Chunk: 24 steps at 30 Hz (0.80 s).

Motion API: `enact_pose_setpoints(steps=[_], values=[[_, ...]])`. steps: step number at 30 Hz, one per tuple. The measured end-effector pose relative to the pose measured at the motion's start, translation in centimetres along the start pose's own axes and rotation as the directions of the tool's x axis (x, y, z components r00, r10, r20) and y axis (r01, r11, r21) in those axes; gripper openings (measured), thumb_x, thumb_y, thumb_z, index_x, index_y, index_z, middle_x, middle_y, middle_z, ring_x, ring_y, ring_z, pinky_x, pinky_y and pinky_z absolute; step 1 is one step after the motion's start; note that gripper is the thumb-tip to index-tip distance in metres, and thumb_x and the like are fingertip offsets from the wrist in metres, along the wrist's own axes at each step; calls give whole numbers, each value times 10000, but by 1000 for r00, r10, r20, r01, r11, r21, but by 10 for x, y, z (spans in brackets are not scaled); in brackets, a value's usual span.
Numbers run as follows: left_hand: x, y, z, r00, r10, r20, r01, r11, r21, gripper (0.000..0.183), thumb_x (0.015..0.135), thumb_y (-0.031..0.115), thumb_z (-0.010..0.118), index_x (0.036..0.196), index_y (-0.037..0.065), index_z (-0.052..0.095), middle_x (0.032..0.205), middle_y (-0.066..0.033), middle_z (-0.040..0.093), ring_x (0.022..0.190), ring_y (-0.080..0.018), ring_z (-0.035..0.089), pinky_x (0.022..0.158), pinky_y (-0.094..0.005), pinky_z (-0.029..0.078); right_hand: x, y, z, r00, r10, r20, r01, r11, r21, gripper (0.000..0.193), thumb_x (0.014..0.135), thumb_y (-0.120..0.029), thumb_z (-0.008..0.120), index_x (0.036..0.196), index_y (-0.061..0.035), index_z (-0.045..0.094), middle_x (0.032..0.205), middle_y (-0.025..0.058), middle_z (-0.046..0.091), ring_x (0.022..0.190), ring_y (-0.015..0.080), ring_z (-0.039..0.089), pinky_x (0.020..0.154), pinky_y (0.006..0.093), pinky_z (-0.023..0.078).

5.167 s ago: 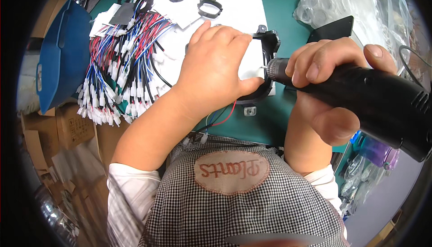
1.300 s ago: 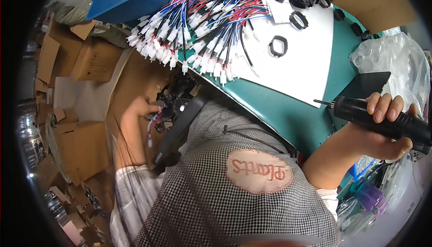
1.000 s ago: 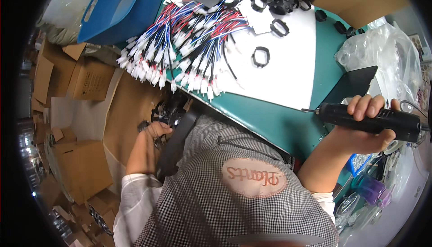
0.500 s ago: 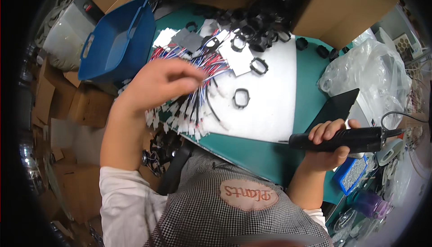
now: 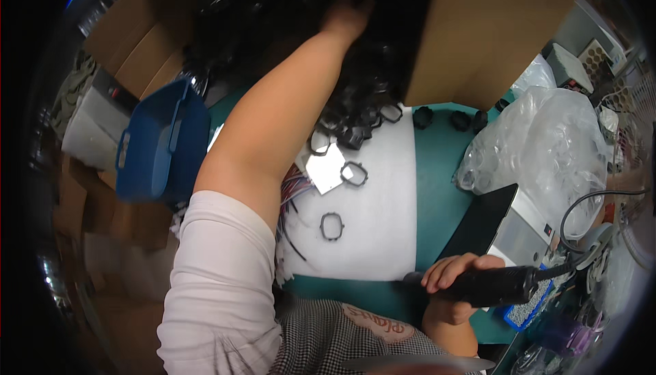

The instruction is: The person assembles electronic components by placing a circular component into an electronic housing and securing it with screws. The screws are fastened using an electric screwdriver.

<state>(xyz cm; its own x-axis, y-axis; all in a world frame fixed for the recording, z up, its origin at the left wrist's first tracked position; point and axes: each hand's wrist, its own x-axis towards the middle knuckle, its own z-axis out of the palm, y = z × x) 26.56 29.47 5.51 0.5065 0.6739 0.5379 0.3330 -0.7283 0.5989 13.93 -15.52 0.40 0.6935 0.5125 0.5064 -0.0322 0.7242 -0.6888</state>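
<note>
My left hand (image 5: pixel 347 21) is stretched far forward into the dark space over the black parts at the back. Its fingers are blurred and lost in shadow. In my right hand (image 5: pixel 451 280) is a black corded electric screwdriver (image 5: pixel 499 287), gripped round its body and lying sideways near the table's front edge. Between the hands lies a white sheet (image 5: pixel 379 238) with two loose black ring frames on it. A heap of similar black rings (image 5: pixel 353 136) sits at its far end. Beside a white square piece (image 5: pixel 324 170), red and blue wires (image 5: pixel 294 187) show partly from under my left forearm.
A blue basket (image 5: pixel 147 149) stands at the left. Tall cardboard (image 5: pixel 485 33) rises at the back right, with several black rings before it. Clear plastic bags (image 5: pixel 540 149), a black-and-silver device (image 5: pixel 482 228) and a blue tray (image 5: pixel 529 310) line the right side of the green table.
My left hand has moved from above the wires to far forward, into the dark area. The view has shifted. My right hand still holds the screwdriver.
</note>
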Motion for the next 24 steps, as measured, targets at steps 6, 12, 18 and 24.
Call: enact_pose_setpoints(steps=[6,12,18,24], values=[[63,-53,26,996,54,72,-61,992,107,391,894,357,546,1142,59,595,1076,-157,613,975,-269,590,790,-400,484,3,-5,1,996,66,58,-65,998,-9,638,783,-267,770,1212,-63,343,758,112,563,595,217,606,552,350,544],[21,9,-6,884,-357,301,461,769,-442,323,902,321,558,1136,100,590,951,-58,611,755,-160,558,590,-315,452,-2,-16,4,979,195,-59,-191,979,69,655,707,-219,835,1156,-89,377,797,129,584,710,234,615,697,403,543],[-111,74,-114,730,173,661,56,949,-311,222,844,183,658,982,63,533,869,-11,594,748,-88,526,640,-231,434,3,-9,8,1000,-8,16,7,999,40,655,777,-319,769,1211,-58,353,733,95,558,553,188,583,513,316,532],[-252,110,-161,195,409,891,-397,864,-310,309,717,158,736,953,93,547,856,-106,595,816,-319,566,722,-423,459,2,-35,15,997,-29,-71,40,986,162,718,723,-299,818,1217,-41,366,735,119,573,597,226,599,556,351,536]])
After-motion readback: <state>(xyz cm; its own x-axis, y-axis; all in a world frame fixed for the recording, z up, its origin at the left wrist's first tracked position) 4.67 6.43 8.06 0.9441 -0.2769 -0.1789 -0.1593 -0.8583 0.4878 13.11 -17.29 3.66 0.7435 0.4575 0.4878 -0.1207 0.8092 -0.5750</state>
